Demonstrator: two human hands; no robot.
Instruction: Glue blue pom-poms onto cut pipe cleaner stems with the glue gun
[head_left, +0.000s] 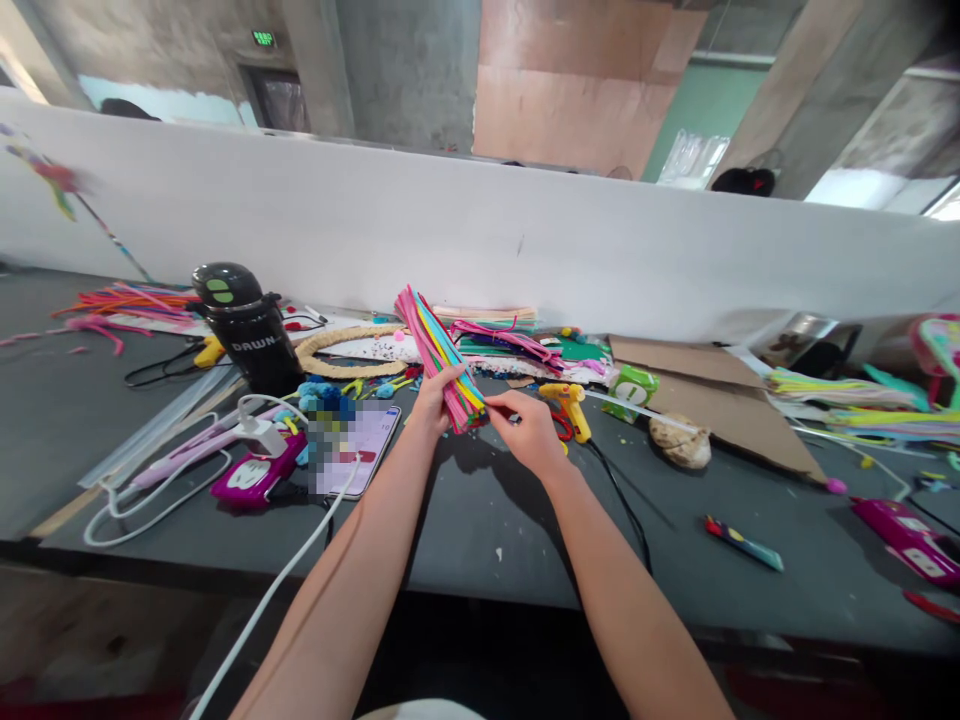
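A bundle of pipe cleaners [442,358], pink, blue, yellow and red, is held tilted above the dark table, its top leaning left. My left hand [433,397] is closed around the lower part of the bundle from the left. At the bundle's lower right end, my right hand [523,425] is closed with thumb and forefinger pinched together, touching or very near the ends; what lies between those fingertips is too small to make out. A yellow glue gun [568,410] rests on the table just right of my right hand.
To the left stand a black bottle [259,340], a phone [375,440], and a magenta power strip [259,475] with white cables. Behind lies a straw-coloured ring [315,352]. Cardboard [720,400], a crumpled bag [679,443] and a small tube [742,545] lie right. A white partition [360,220] closes the back.
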